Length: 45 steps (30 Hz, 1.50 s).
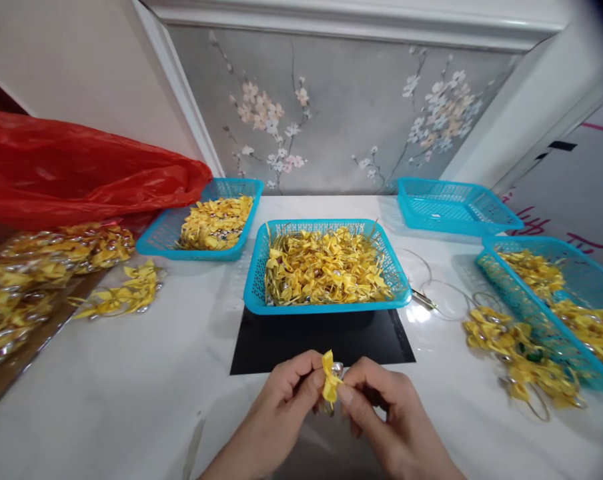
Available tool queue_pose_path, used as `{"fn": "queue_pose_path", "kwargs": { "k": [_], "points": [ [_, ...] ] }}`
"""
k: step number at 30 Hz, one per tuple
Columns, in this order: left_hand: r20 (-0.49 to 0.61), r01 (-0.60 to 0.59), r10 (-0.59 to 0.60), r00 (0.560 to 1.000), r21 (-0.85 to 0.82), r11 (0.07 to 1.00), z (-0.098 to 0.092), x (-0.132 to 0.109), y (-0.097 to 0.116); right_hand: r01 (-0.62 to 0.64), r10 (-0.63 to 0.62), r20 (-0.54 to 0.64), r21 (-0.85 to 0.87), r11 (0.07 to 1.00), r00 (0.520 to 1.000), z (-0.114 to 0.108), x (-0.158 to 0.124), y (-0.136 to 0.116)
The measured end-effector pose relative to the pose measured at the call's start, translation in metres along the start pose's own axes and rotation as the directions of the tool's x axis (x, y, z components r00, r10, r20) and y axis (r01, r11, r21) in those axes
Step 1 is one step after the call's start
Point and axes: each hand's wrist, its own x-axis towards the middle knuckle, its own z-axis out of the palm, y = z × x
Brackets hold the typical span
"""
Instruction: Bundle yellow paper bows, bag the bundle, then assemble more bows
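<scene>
Between my two hands, at the bottom middle, is a yellow ribbon bow (330, 378) with a small silvery bell or bead beside it. My left hand (286, 407) pinches the bow from the left with thumb and forefinger. On the right side, the thumb and forefinger of my right hand (381, 407) close on the same bow's edge. Just beyond the hands lies a black mat (321, 340). A blue basket (331, 309) full of yellow bows (326, 263) stands over the mat's far part.
A blue basket (201, 255) and red plastic bag (81, 173) lie back left, with bow bundles (26, 280) on the left. At right are a blue basket (551, 320), loose bows (521, 353), wire and a small metal tool (424, 300); another blue basket (456, 223) stands behind.
</scene>
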Motion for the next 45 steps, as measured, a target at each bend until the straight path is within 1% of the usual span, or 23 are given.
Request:
{"fn": "queue_pose_path", "kwargs": {
  "k": [4,6,9,11,13,15,16,18,20,22,25,27,30,35,38,41,43,45],
  "points": [
    [0.097,0.044,-0.027,0.995,-0.179,0.983,0.001,0.001,0.0,-0.03,0.029,0.017,0.034,0.999,0.999,-0.005,0.003,-0.002],
    [0.095,0.051,-0.034,0.995,-0.193,0.98,0.001,0.001,0.001,-0.061,0.061,0.004,0.077,0.995,0.998,-0.004,0.003,-0.004],
    [-0.015,0.002,-0.004,1.0,-0.118,0.993,0.003,0.0,0.003,-0.118,0.128,-0.038,0.191,0.974,0.991,-0.001,0.002,-0.007],
    [-0.05,-0.08,0.075,0.996,-0.098,0.992,0.003,-0.002,0.001,-0.148,0.167,-0.048,0.277,0.95,0.985,0.002,0.002,-0.007],
    [-0.053,-0.19,0.186,0.981,-0.088,0.978,0.004,-0.004,-0.004,-0.145,0.177,-0.064,0.335,0.931,0.982,0.004,0.002,-0.006],
    [-0.075,-0.271,0.27,0.96,-0.009,0.963,0.004,-0.005,-0.008,-0.094,0.13,-0.083,0.348,0.933,0.988,0.005,0.004,-0.003],
    [-0.087,-0.288,0.292,0.953,0.054,0.956,0.004,-0.005,-0.009,-0.053,0.087,-0.084,0.341,0.939,0.993,0.005,0.005,-0.001],
    [-0.093,-0.285,0.302,0.949,0.16,0.945,0.004,-0.004,-0.009,0.025,-0.004,-0.07,0.31,0.95,0.998,0.006,0.006,0.001],
    [-0.081,-0.277,0.297,0.951,0.198,0.94,0.004,-0.003,-0.006,0.076,-0.063,-0.056,0.262,0.962,0.996,0.007,0.007,0.001],
    [-0.08,-0.268,0.288,0.954,0.195,0.943,0.004,-0.002,-0.002,0.104,-0.09,-0.075,0.208,0.973,0.993,0.008,0.006,-0.001],
    [-0.086,-0.261,0.276,0.957,0.157,0.952,0.004,-0.002,0.003,0.139,-0.123,-0.111,0.143,0.98,0.986,0.011,0.002,-0.005],
    [-0.089,-0.251,0.26,0.962,0.104,0.962,0.004,-0.003,0.004,0.149,-0.136,-0.117,0.117,0.982,0.984,0.012,0.0,-0.006],
    [-0.069,-0.219,0.219,0.973,-0.003,0.976,0.004,-0.003,0.002,0.105,-0.095,-0.096,0.112,0.988,0.991,0.011,0.0,-0.003],
    [-0.029,-0.2,0.198,0.98,-0.176,0.964,0.003,-0.002,-0.002,-0.047,0.048,0.0,0.186,0.981,0.999,0.004,0.003,-0.001],
    [0.007,-0.138,0.148,0.989,-0.313,0.94,0.005,-0.001,-0.002,-0.043,0.041,0.013,0.209,0.977,0.999,0.003,0.005,-0.006],
    [0.032,-0.066,0.092,0.995,-0.476,0.877,0.006,-0.001,-0.001,-0.025,0.018,0.034,0.215,0.976,0.999,0.005,0.005,-0.008],
    [0.019,-0.051,0.069,0.997,-0.484,0.873,0.005,0.0,-0.001,-0.031,0.017,0.082,0.164,0.986,0.996,0.005,0.004,-0.007],
    [0.008,-0.06,0.069,0.998,-0.386,0.921,0.002,-0.001,-0.003,-0.055,0.042,0.131,0.098,0.994,0.99,0.0,0.005,-0.005]
  ]
}}
